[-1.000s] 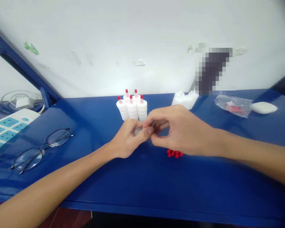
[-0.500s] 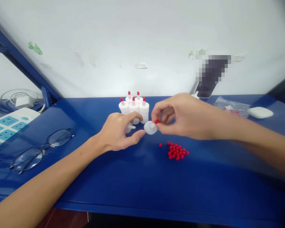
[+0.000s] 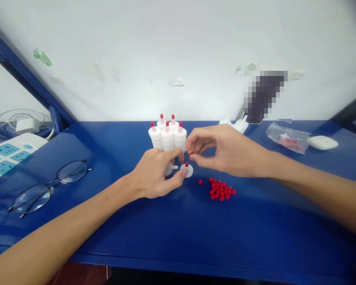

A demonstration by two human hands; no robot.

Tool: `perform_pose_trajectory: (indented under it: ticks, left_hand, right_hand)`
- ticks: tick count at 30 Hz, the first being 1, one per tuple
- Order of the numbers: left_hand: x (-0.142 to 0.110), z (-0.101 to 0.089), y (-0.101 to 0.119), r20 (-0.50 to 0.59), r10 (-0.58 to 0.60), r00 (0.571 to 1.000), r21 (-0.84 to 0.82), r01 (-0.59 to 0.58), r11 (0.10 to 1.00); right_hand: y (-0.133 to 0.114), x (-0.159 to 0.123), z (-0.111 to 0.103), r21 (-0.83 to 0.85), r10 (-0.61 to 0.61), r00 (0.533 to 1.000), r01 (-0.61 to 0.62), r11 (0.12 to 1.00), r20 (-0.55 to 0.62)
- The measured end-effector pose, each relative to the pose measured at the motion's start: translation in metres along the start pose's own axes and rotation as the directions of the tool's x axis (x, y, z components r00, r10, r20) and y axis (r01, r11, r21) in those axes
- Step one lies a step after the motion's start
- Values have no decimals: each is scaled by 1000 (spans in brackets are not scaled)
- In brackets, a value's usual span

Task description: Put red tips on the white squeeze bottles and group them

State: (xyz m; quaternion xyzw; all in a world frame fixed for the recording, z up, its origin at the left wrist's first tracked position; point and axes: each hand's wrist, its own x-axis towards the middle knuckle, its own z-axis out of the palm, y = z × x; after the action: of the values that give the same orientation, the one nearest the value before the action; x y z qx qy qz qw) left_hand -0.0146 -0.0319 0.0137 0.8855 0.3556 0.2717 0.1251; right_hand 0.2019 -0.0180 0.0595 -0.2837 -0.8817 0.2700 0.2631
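Observation:
My left hand (image 3: 156, 174) is closed round a small white bottle (image 3: 169, 168) lying on its side, its bare nozzle pointing right. Touching my left thumb tip, another small white bottle with a red cap (image 3: 186, 170) stands on the blue table (image 3: 172, 233). My right hand (image 3: 225, 152) hovers just above it, with thumb and forefinger pinched on a tiny red cap (image 3: 191, 153). Several capped white bottles (image 3: 167, 136) stand in a cluster right behind my hands. A pile of red caps (image 3: 222, 189) lies below my right hand, and one stray cap (image 3: 200, 181) sits left of the pile.
Folded glasses (image 3: 47, 188) lie at the left, beyond them a power strip (image 3: 6, 152) and a charger with its cable (image 3: 26, 125). At the back right are uncapped white bottles (image 3: 240, 125), a clear plastic bag (image 3: 287, 138) and a white case (image 3: 322, 142).
My hands, joined on a bottle a second ago, have parted. The capped bottle that my right hand held up half a second ago now stands on the table. My left hand still holds the uncapped bottle.

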Motion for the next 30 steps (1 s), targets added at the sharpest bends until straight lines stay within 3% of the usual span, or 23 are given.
perform_pose_trajectory:
  ticks: [2,5,15,25,30]
  left_hand:
    - [-2,3,2,-20,32,999,-198,-35,980]
    - [-4,9,2,-83,48,995,-384,-76,920]
    - [-4,12,10,-77,-39,996,-605,-16,796]
    - [-2,8,13,-165,32,986,-547,-118,829]
    - [-3,2,2,-225,-98,970,-453,-15,891]
  right_hand:
    - [-7,-1,5,25,-123,989,125,992,-88]
    - [-14,-3,15,-6,-248,960,249,968,-129]
    - [-15,-9,27,-177,-356,921,329,928,-157]
    - [-21,-9,27,-190,-333,921,296,936,-202]
    - [-21,-5,7,-147,-246,935,214,966,-254]
